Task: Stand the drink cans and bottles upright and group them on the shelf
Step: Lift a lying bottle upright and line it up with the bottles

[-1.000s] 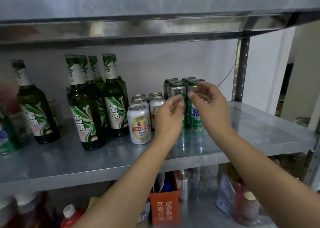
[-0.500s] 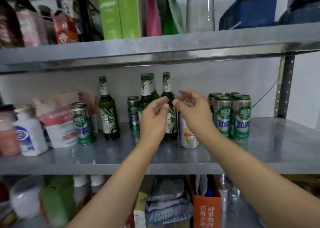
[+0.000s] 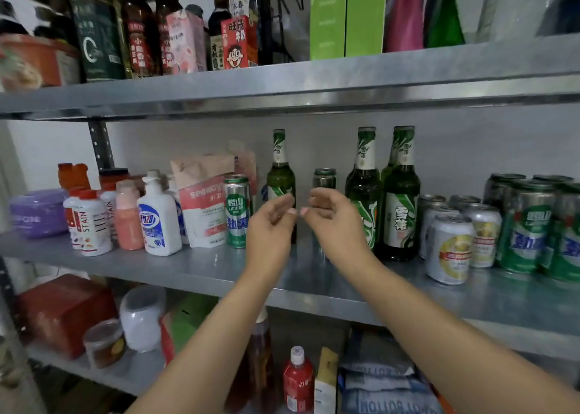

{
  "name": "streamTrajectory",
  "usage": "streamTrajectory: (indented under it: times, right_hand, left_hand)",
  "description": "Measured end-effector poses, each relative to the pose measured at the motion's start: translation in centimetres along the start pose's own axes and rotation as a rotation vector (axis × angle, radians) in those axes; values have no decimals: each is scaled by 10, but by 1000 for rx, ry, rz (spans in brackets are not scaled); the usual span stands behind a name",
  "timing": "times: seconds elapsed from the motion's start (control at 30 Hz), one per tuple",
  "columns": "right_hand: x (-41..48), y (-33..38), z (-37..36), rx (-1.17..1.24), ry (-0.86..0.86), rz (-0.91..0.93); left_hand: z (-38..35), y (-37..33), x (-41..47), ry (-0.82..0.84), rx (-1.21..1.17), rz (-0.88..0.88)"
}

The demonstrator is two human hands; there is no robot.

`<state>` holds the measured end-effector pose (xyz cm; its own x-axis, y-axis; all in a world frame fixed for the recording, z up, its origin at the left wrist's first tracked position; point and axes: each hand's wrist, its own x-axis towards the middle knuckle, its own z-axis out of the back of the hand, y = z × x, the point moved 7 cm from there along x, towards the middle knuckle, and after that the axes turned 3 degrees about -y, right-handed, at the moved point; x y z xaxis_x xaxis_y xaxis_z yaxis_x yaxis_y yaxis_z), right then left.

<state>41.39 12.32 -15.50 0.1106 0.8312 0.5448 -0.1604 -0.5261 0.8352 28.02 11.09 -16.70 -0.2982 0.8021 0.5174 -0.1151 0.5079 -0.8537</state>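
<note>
Both hands hover over the middle metal shelf (image 3: 314,275), holding nothing. My left hand (image 3: 270,225) is in front of a lone green beer bottle (image 3: 280,175), fingers loosely curled. My right hand (image 3: 332,219) partly covers a lone green can (image 3: 324,178) at the back. Another green can (image 3: 237,211) stands upright left of my left hand. A group of green bottles (image 3: 398,194) stands right of my right hand. Several white cans (image 3: 450,247) and green cans (image 3: 527,225) stand grouped at the far right.
Left on the same shelf stand a white pump bottle (image 3: 158,215), a pouch (image 3: 204,197), stain-remover bottles (image 3: 91,222) and a purple tub (image 3: 39,212). The upper shelf (image 3: 282,84) holds bottles and green boxes. Lower shelves hold jars, a red box and bottles.
The view has swung left and up. Both hands left the green cans at the right and moved left, now in front of the lone bottle and lone can.
</note>
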Motion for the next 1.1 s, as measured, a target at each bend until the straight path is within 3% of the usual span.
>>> streamTrajectory:
  times: [0.23, 0.5, 0.67, 1.1]
  right_hand:
    - [34, -41, -44, -150, -64, -97]
    - [93, -67, -73, -321, -114, -99]
    - [104, -83, -88, -372, -110, -101]
    - [99, -78, -91, -488, -17, -82]
  left_hand:
    - [10, 59, 41, -39, 133, 91]
    - [-1, 89, 82, 36, 298, 114]
    - [-13, 115, 97, 123, 300, 148]
    - [-5, 121, 78, 110, 324, 161]
